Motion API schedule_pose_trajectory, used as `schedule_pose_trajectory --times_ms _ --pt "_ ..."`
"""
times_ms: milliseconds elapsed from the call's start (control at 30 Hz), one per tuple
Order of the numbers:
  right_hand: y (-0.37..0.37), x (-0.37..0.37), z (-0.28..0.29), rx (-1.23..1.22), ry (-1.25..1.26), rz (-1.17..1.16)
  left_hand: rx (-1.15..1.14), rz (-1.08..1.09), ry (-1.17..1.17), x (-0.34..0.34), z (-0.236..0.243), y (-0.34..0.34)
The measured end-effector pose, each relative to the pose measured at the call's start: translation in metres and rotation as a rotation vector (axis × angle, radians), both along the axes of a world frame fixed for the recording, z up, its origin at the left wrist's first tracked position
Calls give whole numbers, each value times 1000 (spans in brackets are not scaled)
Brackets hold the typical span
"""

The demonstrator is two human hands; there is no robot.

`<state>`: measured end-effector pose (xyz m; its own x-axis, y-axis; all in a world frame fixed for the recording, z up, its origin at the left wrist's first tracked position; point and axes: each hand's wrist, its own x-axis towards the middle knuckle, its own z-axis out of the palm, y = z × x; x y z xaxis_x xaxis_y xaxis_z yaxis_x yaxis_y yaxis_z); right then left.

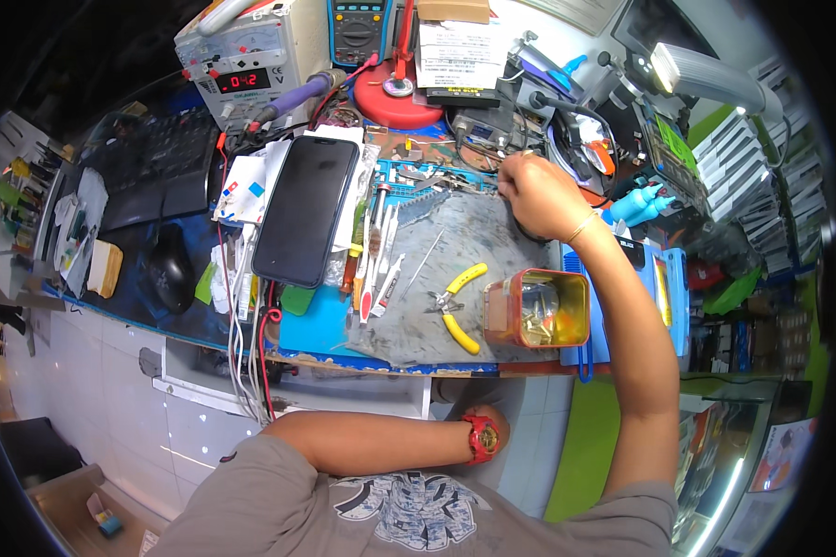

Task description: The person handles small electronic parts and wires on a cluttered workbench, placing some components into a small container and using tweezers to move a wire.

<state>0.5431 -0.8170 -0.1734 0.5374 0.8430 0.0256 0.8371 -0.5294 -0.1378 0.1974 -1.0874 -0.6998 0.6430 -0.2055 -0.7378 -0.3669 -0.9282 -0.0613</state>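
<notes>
Right-hand grip point(542, 197) faces away, hiding whatever it may hold.

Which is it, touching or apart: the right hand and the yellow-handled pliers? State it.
Apart. The head view shows a visible stretch of grey mat between the right hand and the yellow-handled pliers.

A cluttered desk point(409, 369) spans the middle, with a white drawer point(399, 396) under it at seven o'clock. Pale floor tiles point(111, 381) spread at eight o'clock – glints of light on them. A white wall point(508, 13) shows at one, a lit lamp point(711, 82) at two; a glass cabinet point(741, 444) stands at four, a bright strip light point(721, 506) glowing along it.
</notes>
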Motion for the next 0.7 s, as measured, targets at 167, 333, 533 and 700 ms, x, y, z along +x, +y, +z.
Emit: schedule_pose_trajectory --times_ms 167,333,533,700 --pt "-18 18 -4 296 537 -187 -269 -123 146 14 63 3" --pt "-3 -1 23 272 805 -296 -235 -121 312 31 131 37" --pt "-6 -2 27 297 897 -281 -175 -174 388 44 172 56" --pt "-4 -2 29 292 902 -261 -202 -139 396 44 171 58"
